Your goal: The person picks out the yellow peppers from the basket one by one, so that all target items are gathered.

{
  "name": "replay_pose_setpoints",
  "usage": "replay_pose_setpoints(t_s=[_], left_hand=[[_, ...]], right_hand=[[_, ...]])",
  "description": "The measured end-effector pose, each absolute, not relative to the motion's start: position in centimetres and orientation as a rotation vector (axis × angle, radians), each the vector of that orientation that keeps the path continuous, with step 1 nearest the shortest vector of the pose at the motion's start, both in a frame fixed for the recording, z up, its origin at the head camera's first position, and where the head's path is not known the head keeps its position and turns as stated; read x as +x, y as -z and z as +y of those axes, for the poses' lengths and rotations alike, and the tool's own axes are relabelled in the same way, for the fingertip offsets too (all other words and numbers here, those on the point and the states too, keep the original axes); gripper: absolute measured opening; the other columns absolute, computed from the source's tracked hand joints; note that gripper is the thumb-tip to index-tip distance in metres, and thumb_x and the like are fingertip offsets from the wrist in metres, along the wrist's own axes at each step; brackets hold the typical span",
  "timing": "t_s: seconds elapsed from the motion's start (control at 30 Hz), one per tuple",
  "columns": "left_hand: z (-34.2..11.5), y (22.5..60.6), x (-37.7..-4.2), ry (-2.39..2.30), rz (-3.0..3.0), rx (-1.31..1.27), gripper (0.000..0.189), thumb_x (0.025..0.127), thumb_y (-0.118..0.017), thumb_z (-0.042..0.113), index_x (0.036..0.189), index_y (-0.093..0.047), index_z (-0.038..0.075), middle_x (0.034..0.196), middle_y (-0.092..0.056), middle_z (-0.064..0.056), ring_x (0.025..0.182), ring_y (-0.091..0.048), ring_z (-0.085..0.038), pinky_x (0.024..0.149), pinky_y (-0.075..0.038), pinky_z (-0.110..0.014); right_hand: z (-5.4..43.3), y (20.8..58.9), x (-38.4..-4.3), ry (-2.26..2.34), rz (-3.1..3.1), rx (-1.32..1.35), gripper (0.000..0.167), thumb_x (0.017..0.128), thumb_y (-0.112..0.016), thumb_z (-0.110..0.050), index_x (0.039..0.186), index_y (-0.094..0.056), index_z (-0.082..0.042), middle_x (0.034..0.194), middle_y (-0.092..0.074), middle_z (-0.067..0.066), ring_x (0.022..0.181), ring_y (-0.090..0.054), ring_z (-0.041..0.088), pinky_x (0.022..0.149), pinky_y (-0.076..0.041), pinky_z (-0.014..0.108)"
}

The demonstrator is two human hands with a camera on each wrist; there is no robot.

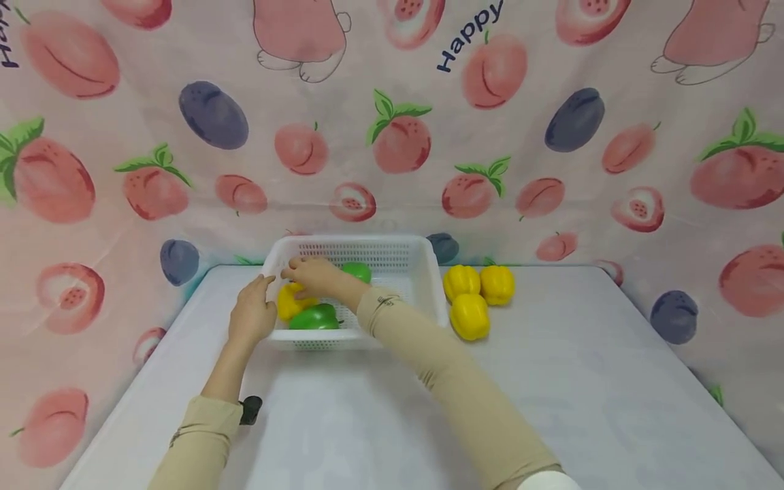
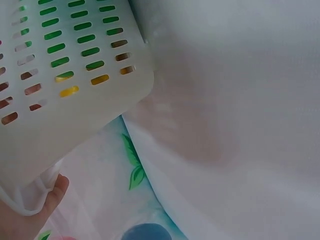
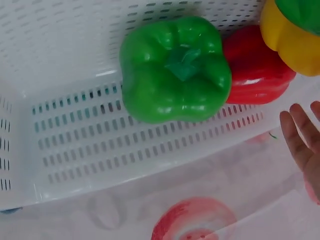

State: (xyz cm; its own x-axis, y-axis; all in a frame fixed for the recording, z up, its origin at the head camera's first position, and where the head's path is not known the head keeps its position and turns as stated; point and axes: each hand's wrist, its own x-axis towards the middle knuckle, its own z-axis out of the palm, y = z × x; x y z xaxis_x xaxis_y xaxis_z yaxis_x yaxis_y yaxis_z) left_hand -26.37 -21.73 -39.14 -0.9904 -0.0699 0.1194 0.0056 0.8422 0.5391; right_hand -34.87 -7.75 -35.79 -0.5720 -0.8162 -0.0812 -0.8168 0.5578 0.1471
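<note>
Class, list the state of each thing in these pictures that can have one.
White basket: upright, uncovered, partly filled.
Front green pepper: on its side, in basket.
Rear green pepper: in basket.
Red pepper: in basket.
Single yellow pepper: in basket.
Three yellow peppers: outside basket, grouped together.
Left hand: holding basket rim.
Right hand: fingers extended, grasping nothing.

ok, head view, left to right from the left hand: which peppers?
Left hand, yellow bell pepper in the white basket, front green bell pepper, rear green bell pepper, front yellow bell pepper outside, rightmost yellow bell pepper; third yellow bell pepper overlaps, left out.
</note>
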Motion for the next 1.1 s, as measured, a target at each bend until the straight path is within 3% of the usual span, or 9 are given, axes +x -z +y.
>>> replay_pose_setpoints(t_s=[0.27,0.53,0.77,1.1], left_hand=[[-21.7,39.3,-26.5,0.829,-2.901,0.039,0.050,0.092,-0.038,0.005,0.141,-0.035,-0.003,0.151,-0.024,-0.028,0.137,-0.022,-0.048,0.105,-0.024,-0.069],[-21.7,39.5,-26.6,0.804,-2.886,0.054,0.050,0.092,-0.040,0.008,0.141,-0.036,-0.002,0.151,-0.026,-0.027,0.137,-0.024,-0.047,0.105,-0.026,-0.068],[-21.6,39.5,-26.6,0.795,-2.901,0.053,0.051,0.091,-0.038,0.008,0.141,-0.036,-0.002,0.151,-0.026,-0.027,0.138,-0.024,-0.046,0.105,-0.027,-0.067],[-21.9,39.5,-26.7,0.778,-2.897,0.069,0.051,0.091,-0.040,0.009,0.141,-0.036,-0.001,0.151,-0.027,-0.026,0.137,-0.026,-0.046,0.104,-0.028,-0.067]], right_hand=[[-8.7,37.6,-35.3,-0.142,2.684,-1.267,0.071,0.086,-0.061,-0.049,0.145,-0.037,-0.020,0.148,-0.040,0.004,0.131,-0.045,0.022,0.111,-0.036,0.038],[-9.3,38.1,-35.6,-0.081,2.696,-1.217,0.076,0.081,-0.065,-0.053,0.141,-0.040,-0.014,0.133,-0.043,0.005,0.111,-0.053,0.017,0.104,-0.044,0.031],[-9.7,38.8,-35.0,-0.151,2.659,-1.166,0.084,0.078,-0.069,-0.053,0.144,-0.035,-0.012,0.145,-0.033,0.008,0.119,-0.051,0.018,0.107,-0.041,0.029],[-9.9,39.2,-35.2,-0.130,2.627,-1.172,0.082,0.080,-0.070,-0.046,0.144,-0.032,-0.012,0.143,-0.033,0.008,0.113,-0.051,0.017,0.106,-0.043,0.031]])
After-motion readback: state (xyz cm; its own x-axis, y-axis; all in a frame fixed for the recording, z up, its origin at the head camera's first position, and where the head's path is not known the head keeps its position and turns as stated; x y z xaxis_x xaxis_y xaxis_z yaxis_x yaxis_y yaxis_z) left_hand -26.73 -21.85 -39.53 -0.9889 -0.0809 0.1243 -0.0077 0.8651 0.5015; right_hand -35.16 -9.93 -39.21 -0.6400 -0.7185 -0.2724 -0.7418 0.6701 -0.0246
